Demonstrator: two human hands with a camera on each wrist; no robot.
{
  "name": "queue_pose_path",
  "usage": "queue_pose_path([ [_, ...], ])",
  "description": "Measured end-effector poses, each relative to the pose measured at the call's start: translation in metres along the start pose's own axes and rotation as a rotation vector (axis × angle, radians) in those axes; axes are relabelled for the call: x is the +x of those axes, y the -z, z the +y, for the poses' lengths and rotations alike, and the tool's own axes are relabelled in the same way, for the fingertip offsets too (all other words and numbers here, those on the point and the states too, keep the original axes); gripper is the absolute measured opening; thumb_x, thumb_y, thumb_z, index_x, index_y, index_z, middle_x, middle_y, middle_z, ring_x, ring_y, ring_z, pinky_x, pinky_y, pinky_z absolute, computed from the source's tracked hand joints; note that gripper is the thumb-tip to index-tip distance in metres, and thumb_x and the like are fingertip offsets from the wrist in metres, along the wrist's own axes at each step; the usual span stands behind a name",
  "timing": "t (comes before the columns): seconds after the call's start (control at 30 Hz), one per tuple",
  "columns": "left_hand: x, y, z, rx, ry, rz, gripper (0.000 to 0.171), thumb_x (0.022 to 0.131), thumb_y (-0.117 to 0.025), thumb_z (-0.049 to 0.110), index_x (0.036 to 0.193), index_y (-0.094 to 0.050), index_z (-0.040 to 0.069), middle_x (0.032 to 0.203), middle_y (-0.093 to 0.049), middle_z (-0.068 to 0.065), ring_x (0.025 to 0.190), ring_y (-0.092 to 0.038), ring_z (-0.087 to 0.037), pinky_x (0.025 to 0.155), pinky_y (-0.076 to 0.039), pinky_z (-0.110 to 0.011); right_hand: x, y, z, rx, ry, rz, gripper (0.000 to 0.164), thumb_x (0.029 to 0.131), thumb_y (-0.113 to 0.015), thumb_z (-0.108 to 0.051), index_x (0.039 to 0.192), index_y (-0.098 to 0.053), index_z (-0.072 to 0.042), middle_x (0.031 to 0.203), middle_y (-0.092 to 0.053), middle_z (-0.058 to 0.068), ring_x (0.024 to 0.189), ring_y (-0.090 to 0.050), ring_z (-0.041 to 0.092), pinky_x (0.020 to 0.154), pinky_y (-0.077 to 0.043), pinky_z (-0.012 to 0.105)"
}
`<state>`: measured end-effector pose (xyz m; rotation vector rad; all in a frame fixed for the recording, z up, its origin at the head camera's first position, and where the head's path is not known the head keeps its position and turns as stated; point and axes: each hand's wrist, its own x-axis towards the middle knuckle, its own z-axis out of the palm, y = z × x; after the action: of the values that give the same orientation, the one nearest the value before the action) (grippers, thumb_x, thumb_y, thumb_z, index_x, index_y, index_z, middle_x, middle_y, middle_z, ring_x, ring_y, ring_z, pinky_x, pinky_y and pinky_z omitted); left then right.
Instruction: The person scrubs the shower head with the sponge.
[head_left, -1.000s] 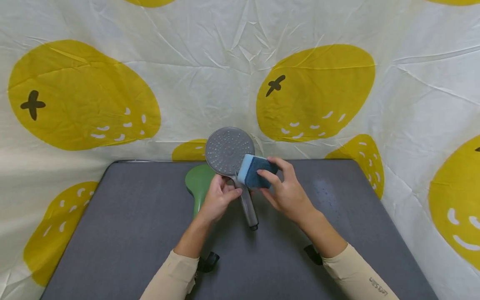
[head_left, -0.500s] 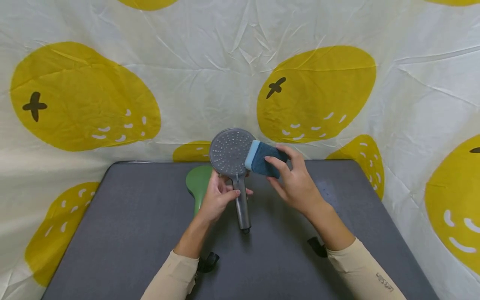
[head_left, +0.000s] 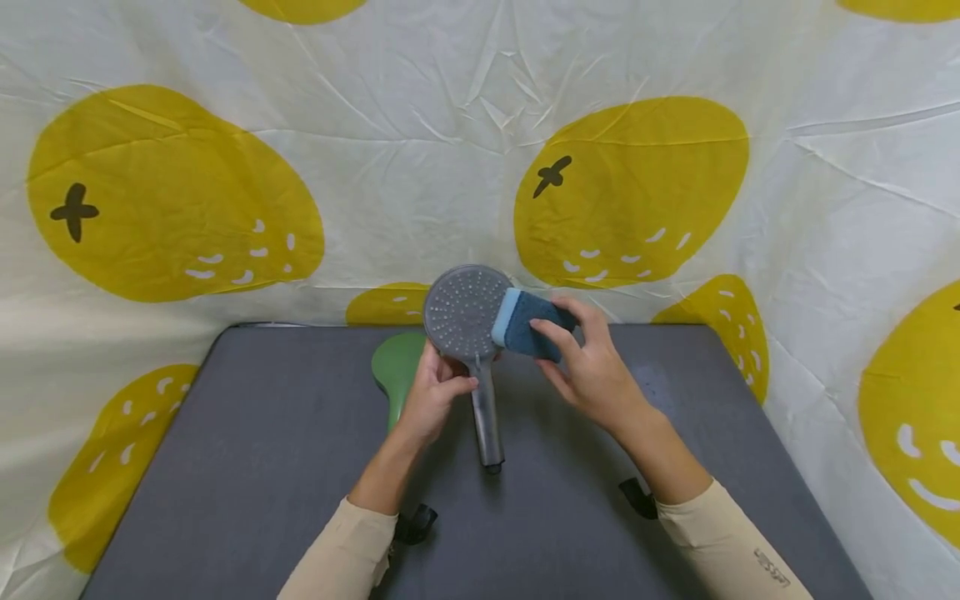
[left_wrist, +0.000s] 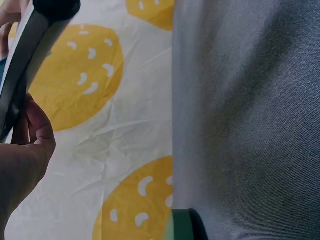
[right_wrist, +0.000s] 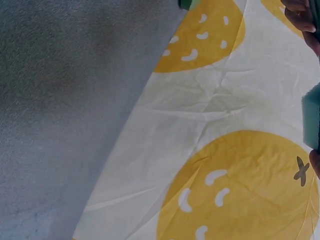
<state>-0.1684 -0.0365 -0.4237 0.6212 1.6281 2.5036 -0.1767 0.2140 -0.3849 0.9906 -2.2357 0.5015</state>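
Observation:
A grey handheld shower head (head_left: pixel 467 310) is held up over the table, its nozzle face toward me and its handle pointing down. My left hand (head_left: pixel 433 396) grips it at the neck, thumb across the front; the fingers behind are mostly hidden. In my right hand (head_left: pixel 592 367) is a two-tone blue sponge (head_left: pixel 534 325), pinched between thumb and fingers. The sponge's light blue side touches or nearly touches the right rim of the nozzle face. In the left wrist view the shower head's handle (left_wrist: pixel 31 60) crosses the top left corner. The sponge (right_wrist: pixel 311 117) shows only at the right wrist view's edge.
A green object with a rounded head and narrow handle (head_left: pixel 397 371) lies on the grey table (head_left: pixel 285 467), partly behind my left hand. A faint wet-looking patch marks the table at the right. A white curtain (head_left: pixel 420 200) with yellow fruit prints hangs behind and at both sides.
The sponge has moved up and right from the neck to the nozzle face's right rim, then slightly down. The shower head has shifted a little right and turned more upright.

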Motion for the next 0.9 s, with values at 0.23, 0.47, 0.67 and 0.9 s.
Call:
queue_pose_path([
  [0.23,0.003,-0.007,0.001,-0.122,0.027,0.071,0.068,0.085,-0.047,-0.015,0.148,-0.03,0.004,0.125,-0.064,-0.002,0.105,-0.072,-0.017,0.089,-0.056,-0.025,0.0,0.004,-0.001,-0.004,0.002,-0.013,0.063,0.082,-0.087,-0.008,0.137,-0.055,-0.006,0.144,-0.042,0.034,0.133,-0.044,0.047,0.103,-0.048,0.062],
  [0.47,0.006,-0.013,0.011,-0.165,0.108,0.201,0.039,0.098,-0.046,-0.001,0.137,-0.04,0.007,0.109,-0.065,0.004,0.084,-0.067,-0.009,0.07,-0.055,-0.023,0.002,0.005,0.002,0.007,0.023,-0.008,0.054,0.09,-0.082,-0.014,0.136,-0.055,-0.005,0.145,-0.042,0.034,0.132,-0.045,0.047,0.104,-0.047,0.061],
  [0.67,0.009,-0.009,0.016,-0.021,0.166,0.235,0.049,0.1,-0.053,-0.001,0.146,-0.037,-0.001,0.11,-0.063,0.001,0.078,-0.066,-0.009,0.063,-0.059,-0.026,-0.002,0.007,0.004,0.011,0.052,-0.037,0.041,0.103,-0.063,-0.03,0.136,-0.056,-0.007,0.143,-0.044,0.034,0.129,-0.046,0.047,0.104,-0.046,0.06],
  [0.9,0.015,-0.002,0.019,0.011,0.19,0.239,0.047,0.105,-0.047,0.005,0.151,-0.037,0.001,0.121,-0.06,-0.011,0.086,-0.068,-0.011,0.062,-0.062,-0.028,-0.012,0.009,0.003,0.015,0.079,-0.086,0.041,0.103,-0.061,-0.031,0.136,-0.057,-0.007,0.143,-0.044,0.033,0.13,-0.046,0.047,0.103,-0.048,0.059],
])
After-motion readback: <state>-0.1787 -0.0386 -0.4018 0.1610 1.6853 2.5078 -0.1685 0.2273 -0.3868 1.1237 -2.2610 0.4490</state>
